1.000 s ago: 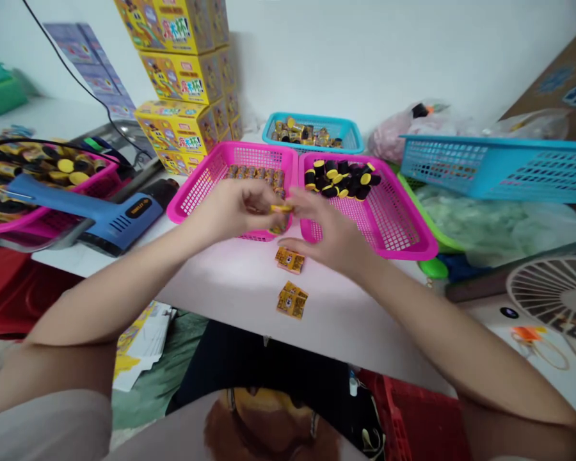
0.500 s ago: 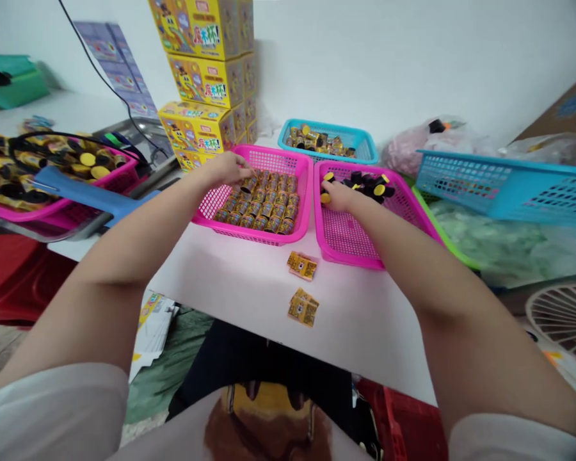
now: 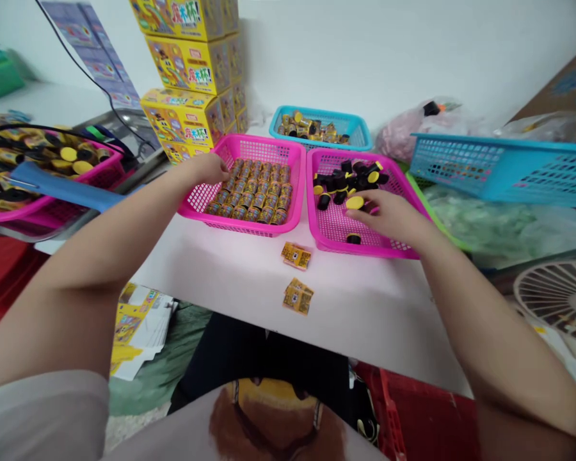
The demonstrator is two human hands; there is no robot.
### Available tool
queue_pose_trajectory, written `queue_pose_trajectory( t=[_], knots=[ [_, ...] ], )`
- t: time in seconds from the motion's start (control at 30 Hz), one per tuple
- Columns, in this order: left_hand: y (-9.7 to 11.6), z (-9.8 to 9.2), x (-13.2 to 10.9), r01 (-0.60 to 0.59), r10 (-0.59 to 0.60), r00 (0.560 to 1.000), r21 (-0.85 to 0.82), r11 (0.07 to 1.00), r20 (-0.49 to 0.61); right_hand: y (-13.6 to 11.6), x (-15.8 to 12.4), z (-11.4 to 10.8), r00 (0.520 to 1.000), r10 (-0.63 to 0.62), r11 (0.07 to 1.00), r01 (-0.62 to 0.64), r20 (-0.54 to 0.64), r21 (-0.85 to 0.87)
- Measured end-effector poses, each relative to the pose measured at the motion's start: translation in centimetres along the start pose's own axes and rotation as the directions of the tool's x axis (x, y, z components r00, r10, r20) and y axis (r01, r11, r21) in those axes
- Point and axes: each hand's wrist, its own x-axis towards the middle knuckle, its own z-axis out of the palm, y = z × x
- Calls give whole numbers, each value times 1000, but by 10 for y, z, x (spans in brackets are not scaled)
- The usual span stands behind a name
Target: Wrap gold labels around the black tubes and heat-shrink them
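Observation:
In the head view, my left hand (image 3: 208, 169) reaches over the left side of a pink basket (image 3: 295, 192). Its fingers are curled together beside rows of small gold-labelled cups (image 3: 254, 189); whatever they hold, if anything, is hidden. Inside a second pink basket (image 3: 331, 246), my right hand (image 3: 388, 212) pinches a small black cup with a yellow lid (image 3: 354, 203). Loose black cups with yellow lids (image 3: 348, 176) are heaped toward that basket's back. One black cup (image 3: 353, 238) lies apart near its front.
Gold printed packets (image 3: 297, 298) lie on the white table (image 3: 230, 282). Behind are a blue basket (image 3: 360, 131) of small cups and stacked yellow boxes (image 3: 187, 118). A filled pink basket (image 3: 52, 218) stands left. Another blue basket (image 3: 518, 169) and a fan (image 3: 557, 294) are at right.
My right hand has moved from the second basket's back left toward its middle, with a yellow-lidded cup in its fingers. My left hand's fingers have drawn together near the basket's left side.

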Motion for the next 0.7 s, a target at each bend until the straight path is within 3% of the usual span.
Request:
queue_pose_trajectory(
  t=[0.07, 0.1, 0.13, 0.17, 0.2, 0.27, 0.3, 0.33, 0.4, 0.47, 0.57, 0.63, 0.7],
  knots=[
    [13, 0, -22, -28, 33, 996, 54, 998, -87, 5, -23, 5, 972, 66, 961, -2, -225, 275],
    [22, 3, -40, -110, 121, 979, 76, 991, -165, 6, -33, 9, 948, 100, 920, 27, -301, 391],
    [31, 10, -61, -242, 259, 933, 99, 965, -250, 7, -43, 14, 923, 127, 878, 65, -363, 474],
    [41, 21, -86, -423, 443, 837, 133, 896, -322, 7, -51, 19, 897, 148, 844, 105, -416, 526],
    [51, 36, -114, -603, 616, 714, 154, 783, -332, 7, -58, 23, 873, 161, 821, 140, -460, 553],
    [69, 76, -172, -835, 846, 477, 177, 520, -236, 5, -68, 30, 841, 165, 811, 182, -516, 556],
    [76, 98, -199, -849, 878, 441, 230, 475, -185, 4, -71, 32, 837, 158, 814, 190, -524, 549],
    [82, 119, -223, -825, 876, 447, 295, 482, -179, 3, -73, 34, 840, 148, 818, 193, -522, 542],
    [86, 155, -261, -771, 849, 508, 366, 522, -141, 1, -76, 36, 853, 124, 827, 194, -507, 528],
    [83, 174, -282, -742, 843, 522, 419, 524, -130, 1, -77, 36, 862, 102, 843, 190, -497, 503],
    [71, 172, -296, -780, 884, 454, 430, 454, -111, -1, -78, 36, 865, 77, 859, 195, -495, 474],
    [66, 157, -297, -835, 909, 396, 362, 415, -129, -3, -79, 35, 863, 69, 851, 211, -501, 480],
    [67, 135, -289, -891, 906, 382, 187, 414, -184, -8, -80, 36, 855, 59, 830, 245, -515, 501]
  ],
)
